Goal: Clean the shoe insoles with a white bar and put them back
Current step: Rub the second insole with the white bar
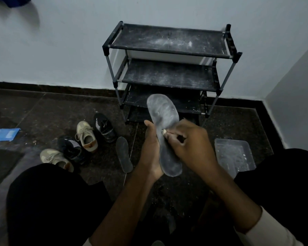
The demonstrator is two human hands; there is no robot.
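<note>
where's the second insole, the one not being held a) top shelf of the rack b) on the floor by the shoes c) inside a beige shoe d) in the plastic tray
b: the loose insole lies flat on the floor, just right of the shoes.

Dim room corner, pale blue-white walls [61, 50] meeting at the right, black skirting [43, 86] along their foot, dark speckled stone floor [52, 112], black tiered shoe rack [167, 50] against the back wall, its shelves [169, 75] streaked with white powder.
</note>
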